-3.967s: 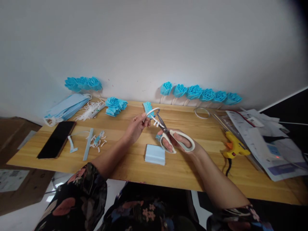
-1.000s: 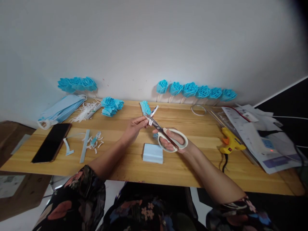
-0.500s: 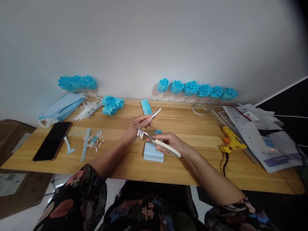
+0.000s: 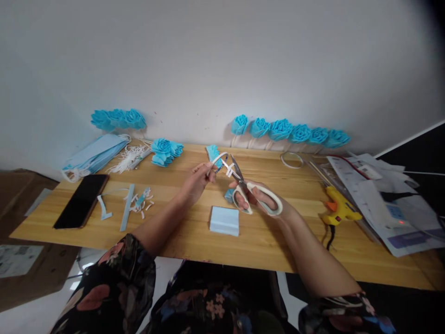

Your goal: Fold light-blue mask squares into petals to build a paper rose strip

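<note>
My left hand [image 4: 196,183] is closed, its fingertips pinching a thin white strip [image 4: 222,155] that curves up and over to the right. White-handled scissors [image 4: 266,198] are in my right hand [image 4: 253,195], fingers through the loops. Their blades stand apart. Small white cut pieces [image 4: 230,170] show by the left blade, near the end of the strip; whether they still join it I cannot tell. Behind my left hand lies a ruffled blue strip [image 4: 212,152]. A small blue piece [image 4: 229,195] sits beside my right hand, and a folded light-blue piece [image 4: 224,221] lies nearer the front edge.
Blue fabric flowers [image 4: 281,129] on sticks lean against the wall, with more flowers [image 4: 162,150] at left. Face masks [image 4: 97,153], a phone [image 4: 81,201] and white scraps [image 4: 143,204] occupy the left side. At right are a yellow glue gun [image 4: 340,207] and a wire ring [image 4: 292,160].
The scissors have swung upward and their blades have opened near the white strip's far end. My left hand has turned, and the strip now bends over. The view has shifted slightly.
</note>
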Tool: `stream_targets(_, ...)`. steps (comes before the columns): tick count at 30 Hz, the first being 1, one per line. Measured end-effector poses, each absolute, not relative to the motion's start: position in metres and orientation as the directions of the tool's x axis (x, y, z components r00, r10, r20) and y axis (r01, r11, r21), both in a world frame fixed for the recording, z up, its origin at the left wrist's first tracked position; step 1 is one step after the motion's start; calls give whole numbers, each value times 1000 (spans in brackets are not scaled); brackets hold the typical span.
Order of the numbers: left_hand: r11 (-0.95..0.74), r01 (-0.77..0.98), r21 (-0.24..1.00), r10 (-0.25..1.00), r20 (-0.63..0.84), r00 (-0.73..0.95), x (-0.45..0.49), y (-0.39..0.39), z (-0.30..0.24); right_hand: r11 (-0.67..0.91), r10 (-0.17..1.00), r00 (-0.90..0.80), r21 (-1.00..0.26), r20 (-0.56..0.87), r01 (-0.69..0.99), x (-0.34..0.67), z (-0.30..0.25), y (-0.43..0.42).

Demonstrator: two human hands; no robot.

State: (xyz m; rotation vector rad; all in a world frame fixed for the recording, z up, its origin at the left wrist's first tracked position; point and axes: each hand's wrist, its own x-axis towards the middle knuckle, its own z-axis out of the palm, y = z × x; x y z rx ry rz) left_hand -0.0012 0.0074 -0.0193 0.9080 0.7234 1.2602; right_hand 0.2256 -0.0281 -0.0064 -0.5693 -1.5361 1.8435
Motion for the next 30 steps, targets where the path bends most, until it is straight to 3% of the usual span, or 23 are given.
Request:
stream_targets(15,120,-456,882,965,4,261,3,4,-16,-198,687,-726,-969,-29,-149,221,-8,-32)
stream_targets(30,97,-420,902,932,66,356,6,-2,-22,-242,644,-764,-941,27,-237,220,-18,-30)
